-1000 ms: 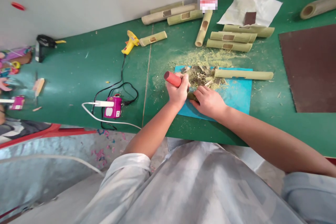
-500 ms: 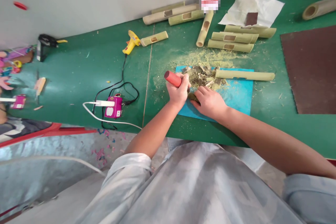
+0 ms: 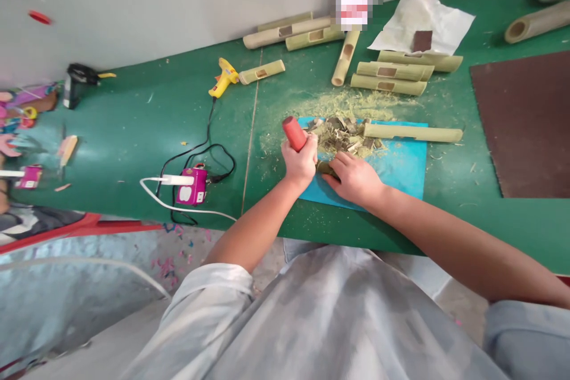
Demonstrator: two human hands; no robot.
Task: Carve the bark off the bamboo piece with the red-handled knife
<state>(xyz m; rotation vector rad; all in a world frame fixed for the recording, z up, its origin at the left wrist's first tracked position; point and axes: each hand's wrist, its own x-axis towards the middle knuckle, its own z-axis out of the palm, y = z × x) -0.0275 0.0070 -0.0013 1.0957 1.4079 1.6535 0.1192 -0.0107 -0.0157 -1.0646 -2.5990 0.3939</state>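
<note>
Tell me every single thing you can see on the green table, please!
Table: one, green, against a grey wall.
Mat: one, blue, under the hands.
Scraps: a pile, green-brown, on the mat's far side.
Long bamboo stick: one, pale green, on the mat's far edge.
Bamboo tubes: about nine, pale green, along the far side.
Glue gun: one, yellow, left of the tubes.
Power plug box: one, pink, near edge, with cables.
Board: one, dark brown, right.
Paper: one, white, far right.
Left hand: grips a red handle.
Right hand: presses a small bamboo piece on the mat.
</note>
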